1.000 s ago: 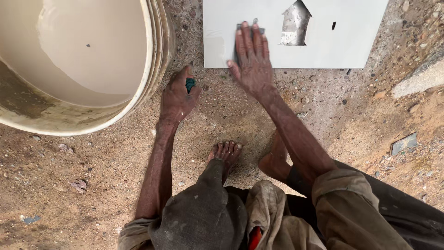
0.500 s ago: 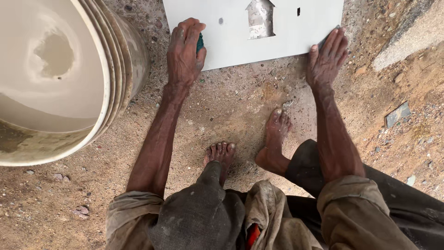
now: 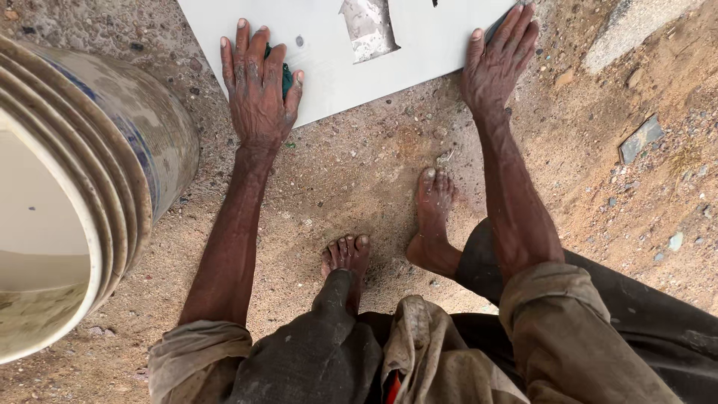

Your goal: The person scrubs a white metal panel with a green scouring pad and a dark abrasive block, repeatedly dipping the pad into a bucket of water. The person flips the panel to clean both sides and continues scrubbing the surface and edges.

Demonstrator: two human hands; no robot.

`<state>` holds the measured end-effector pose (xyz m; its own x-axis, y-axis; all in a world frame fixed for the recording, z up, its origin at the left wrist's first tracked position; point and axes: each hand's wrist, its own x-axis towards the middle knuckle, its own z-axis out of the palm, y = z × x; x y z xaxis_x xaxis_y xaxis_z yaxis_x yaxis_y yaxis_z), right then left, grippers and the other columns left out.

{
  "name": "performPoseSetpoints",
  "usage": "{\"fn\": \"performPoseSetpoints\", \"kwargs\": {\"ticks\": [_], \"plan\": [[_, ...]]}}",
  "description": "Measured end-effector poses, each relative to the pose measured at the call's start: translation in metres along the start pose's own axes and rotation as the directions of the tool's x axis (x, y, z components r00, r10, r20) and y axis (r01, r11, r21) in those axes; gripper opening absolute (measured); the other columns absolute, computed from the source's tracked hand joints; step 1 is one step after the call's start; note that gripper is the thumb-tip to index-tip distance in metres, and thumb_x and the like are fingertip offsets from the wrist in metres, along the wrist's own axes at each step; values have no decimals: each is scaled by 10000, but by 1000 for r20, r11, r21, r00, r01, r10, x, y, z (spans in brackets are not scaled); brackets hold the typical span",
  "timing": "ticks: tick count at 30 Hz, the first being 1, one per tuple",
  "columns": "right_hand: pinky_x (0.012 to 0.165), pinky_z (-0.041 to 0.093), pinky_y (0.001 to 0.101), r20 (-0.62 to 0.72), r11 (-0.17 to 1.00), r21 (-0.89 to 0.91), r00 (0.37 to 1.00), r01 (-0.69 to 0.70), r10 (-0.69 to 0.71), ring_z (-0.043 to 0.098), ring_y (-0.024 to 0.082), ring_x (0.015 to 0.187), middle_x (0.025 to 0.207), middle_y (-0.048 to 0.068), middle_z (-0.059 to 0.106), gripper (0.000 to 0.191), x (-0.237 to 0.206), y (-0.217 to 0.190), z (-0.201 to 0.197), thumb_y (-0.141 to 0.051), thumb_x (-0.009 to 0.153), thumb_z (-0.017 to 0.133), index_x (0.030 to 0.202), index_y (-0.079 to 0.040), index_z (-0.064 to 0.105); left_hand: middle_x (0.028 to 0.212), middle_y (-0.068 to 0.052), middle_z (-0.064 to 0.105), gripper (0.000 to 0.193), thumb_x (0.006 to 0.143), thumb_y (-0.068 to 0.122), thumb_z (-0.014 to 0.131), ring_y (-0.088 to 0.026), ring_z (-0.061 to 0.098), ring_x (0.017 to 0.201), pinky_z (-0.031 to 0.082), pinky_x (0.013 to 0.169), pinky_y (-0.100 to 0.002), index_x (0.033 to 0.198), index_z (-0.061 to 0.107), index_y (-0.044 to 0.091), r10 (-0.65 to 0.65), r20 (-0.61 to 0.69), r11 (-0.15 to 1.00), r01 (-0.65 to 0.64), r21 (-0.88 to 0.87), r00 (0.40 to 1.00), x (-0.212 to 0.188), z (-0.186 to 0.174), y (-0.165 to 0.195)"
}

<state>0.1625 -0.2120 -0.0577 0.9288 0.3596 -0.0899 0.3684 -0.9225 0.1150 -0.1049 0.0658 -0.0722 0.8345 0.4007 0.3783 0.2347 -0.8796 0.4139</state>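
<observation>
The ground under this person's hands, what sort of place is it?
Probably an outdoor work site. The ground is bare sand and gravel, a large white plastic bucket stands on it, and a white tile with a cut-out lies flat in the dirt.
</observation>
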Motion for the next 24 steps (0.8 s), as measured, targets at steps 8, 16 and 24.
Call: {"fn": "performPoseSetpoints", "kwargs": {"ticks": [8,16,24], "plan": [[1383,-2,568,245,892,-137,887,431,-391,-83,380,1676,1806,165,-93,1002,-18,-44,9,-810,1063,116,1747,-96,-45,1597,-182,474,314,1166,283,693,-346,268,1623,142,1370,-593,1373,667,49,-20,41,1000,20,-9,999,-1,4,-6],[1392,-30,589,181,886,2,872,463,-456,-90,386,1696,1783,208,-81,947,14,-64,9,-777,1138,147,1715,-52,-46,1592,-179,474,314,1155,271,722,-351,276,1626,155,1378,-589,1368,664,48,-40,56,999,41,-12,998,-9,8,-6],[1393,-45,575,224,983,-30,960,180,-169,-79,373,1679,1807,196,-68,838,56,-60,-4,-666,1160,152,1745,-95,-36,1581,-191,487,289,1151,250,707,-348,291,1609,167,1369,-587,1365,651,65,-57,74,998,56,10,996,-13,6,-8]]}}
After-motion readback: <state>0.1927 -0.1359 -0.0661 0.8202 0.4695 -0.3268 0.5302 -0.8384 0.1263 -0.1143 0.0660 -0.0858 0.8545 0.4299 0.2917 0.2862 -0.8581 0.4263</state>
